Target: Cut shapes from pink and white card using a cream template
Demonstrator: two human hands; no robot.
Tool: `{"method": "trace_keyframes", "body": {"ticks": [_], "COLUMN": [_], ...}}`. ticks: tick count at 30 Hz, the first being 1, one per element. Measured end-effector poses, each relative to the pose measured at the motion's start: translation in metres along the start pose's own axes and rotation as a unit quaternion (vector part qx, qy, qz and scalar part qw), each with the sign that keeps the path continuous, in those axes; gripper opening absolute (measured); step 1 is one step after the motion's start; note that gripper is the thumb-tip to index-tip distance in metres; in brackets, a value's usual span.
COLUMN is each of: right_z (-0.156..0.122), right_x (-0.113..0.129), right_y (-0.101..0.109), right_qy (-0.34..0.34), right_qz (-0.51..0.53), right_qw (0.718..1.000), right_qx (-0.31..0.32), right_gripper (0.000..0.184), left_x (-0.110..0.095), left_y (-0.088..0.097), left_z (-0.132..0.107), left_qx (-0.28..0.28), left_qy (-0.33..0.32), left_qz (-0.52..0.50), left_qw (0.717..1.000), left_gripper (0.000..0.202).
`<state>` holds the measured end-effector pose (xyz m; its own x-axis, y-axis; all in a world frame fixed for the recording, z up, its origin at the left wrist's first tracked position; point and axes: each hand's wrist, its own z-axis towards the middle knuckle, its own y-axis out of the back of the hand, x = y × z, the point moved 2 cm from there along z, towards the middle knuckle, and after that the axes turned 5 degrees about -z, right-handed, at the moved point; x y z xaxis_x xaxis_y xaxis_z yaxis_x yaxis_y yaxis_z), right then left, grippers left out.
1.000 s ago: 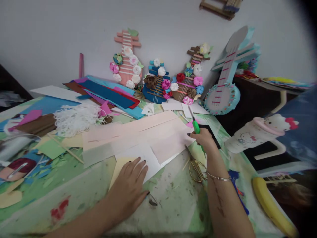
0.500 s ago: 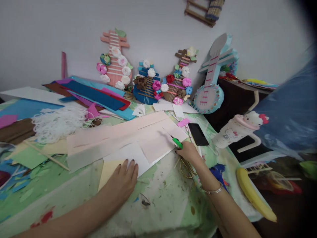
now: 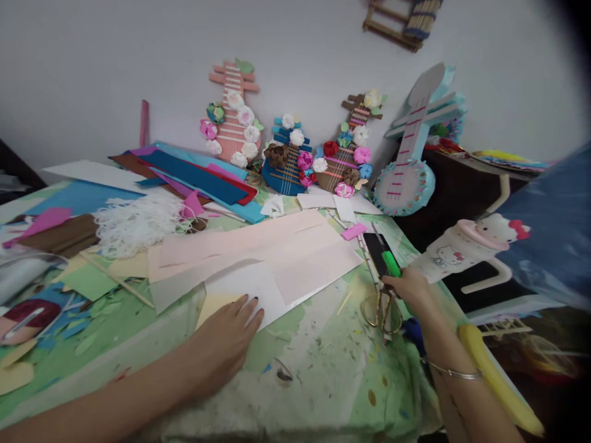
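Note:
My left hand point(image 3: 226, 338) lies flat with its fingers spread. It rests on a white paper sheet point(image 3: 249, 283), over a cream piece point(image 3: 212, 303) at its edge. Beneath these, a long pale pink sheet point(image 3: 305, 252) stretches to the right. In my right hand point(image 3: 410, 289) is a green-handled craft knife point(image 3: 391, 263), its thin blade pointing up and away over a black phone point(image 3: 376, 246). Right under that hand, gold-handled scissors point(image 3: 381, 315) sit on the table. My right fingers are wrapped round the knife, which is clear of the pink sheet.
Paper-flowered model lutes point(image 3: 235, 123) lean on the wall. A white cup point(image 3: 462, 246) and a banana point(image 3: 498, 381) are at the right. White string point(image 3: 136, 224), coloured card strips point(image 3: 194, 178) and paper scraps point(image 3: 87, 314) cover the left.
My right hand has moved the craft knife off the pink sheet, rightward to beside the phone. My left hand stays on the paper. The view has shifted slightly left.

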<state>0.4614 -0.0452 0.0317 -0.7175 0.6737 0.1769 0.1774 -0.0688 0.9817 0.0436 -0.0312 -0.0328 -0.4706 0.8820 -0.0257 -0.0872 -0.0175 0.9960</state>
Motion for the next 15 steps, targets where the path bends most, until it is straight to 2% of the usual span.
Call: {"method": "trace_keyframes", "body": {"ticks": [3,5,7,11,13,15], "right_z": [0.003,0.005,0.009,0.016,0.018,0.020], "right_x": [-0.010,-0.016,-0.024,-0.038,-0.046,-0.054], "right_y": [0.001,0.001,0.001,0.003,0.002,0.000], "right_qy": [-0.028,-0.039,-0.049,-0.069,-0.075,-0.081], "right_qz": [0.002,0.007,0.008,0.003,-0.003,-0.008], "right_qw": [0.999,0.999,0.998,0.997,0.997,0.996], "right_qx": [0.022,0.027,0.029,0.028,0.029,0.032], "right_gripper": [0.034,0.037,0.040,0.041,0.046,0.049], "left_x": [0.009,0.029,0.063,0.152,0.187,0.209], "left_y": [0.019,0.032,0.045,0.071,0.075,0.073], "left_z": [0.000,-0.002,-0.005,-0.012,-0.013,-0.008], "left_qx": [-0.054,-0.109,-0.142,-0.174,-0.163,-0.148], "left_qy": [0.022,0.079,0.147,0.300,0.342,0.351], "left_qz": [-0.097,-0.160,-0.150,-0.112,-0.117,-0.143], "left_qw": [0.994,0.978,0.967,0.931,0.918,0.914], "left_gripper": [0.042,0.033,0.032,0.030,0.032,0.035]}}
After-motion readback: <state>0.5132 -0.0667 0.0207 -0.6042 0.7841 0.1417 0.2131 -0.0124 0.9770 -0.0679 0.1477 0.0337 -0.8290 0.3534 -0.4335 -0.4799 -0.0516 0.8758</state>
